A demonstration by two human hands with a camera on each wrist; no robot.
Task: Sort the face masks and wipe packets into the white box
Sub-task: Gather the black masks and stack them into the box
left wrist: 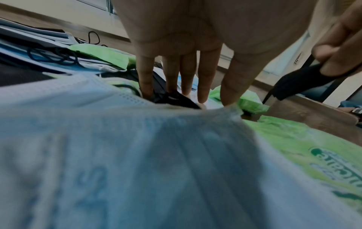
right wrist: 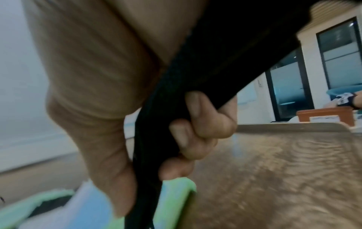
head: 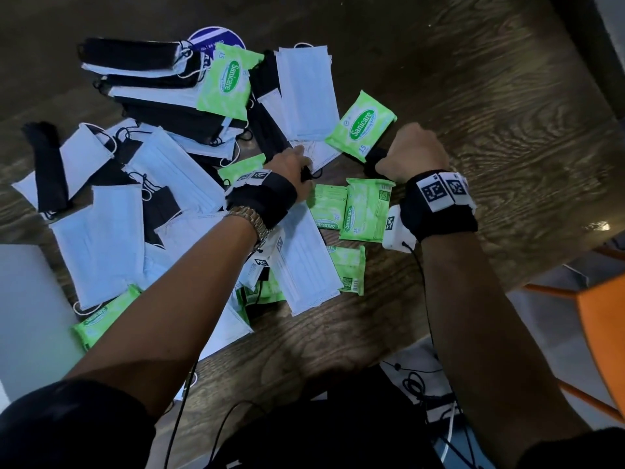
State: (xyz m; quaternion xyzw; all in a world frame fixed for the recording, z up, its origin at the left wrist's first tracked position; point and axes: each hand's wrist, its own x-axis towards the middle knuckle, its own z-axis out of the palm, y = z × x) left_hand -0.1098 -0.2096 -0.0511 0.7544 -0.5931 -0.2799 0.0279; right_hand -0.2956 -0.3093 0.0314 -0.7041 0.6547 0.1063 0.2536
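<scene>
Black and pale blue face masks (head: 101, 245) and green wipe packets (head: 362, 126) lie scattered over the wooden table (head: 490, 96). My left hand (head: 301, 160) reaches into the pile with straight fingers. In the left wrist view its fingertips (left wrist: 202, 99) press on a black mask (left wrist: 174, 99) that lies between blue masks (left wrist: 137, 155). My right hand (head: 412, 150) is a fist just right of it, beside a green packet. It grips a folded black mask (head: 372, 164), and the right wrist view shows its fingers (right wrist: 195, 134) curled round the black mask (right wrist: 195, 77). A corner of the white box (head: 23, 299) shows at the left edge.
A stack of black and white masks (head: 142, 69) lies at the back left, over a round blue disc (head: 216, 37). Several green packets (head: 365, 208) lie between my wrists. Bare table stretches to the right. An orange chair (head: 602, 316) and cables (head: 416, 384) sit below the table's edge.
</scene>
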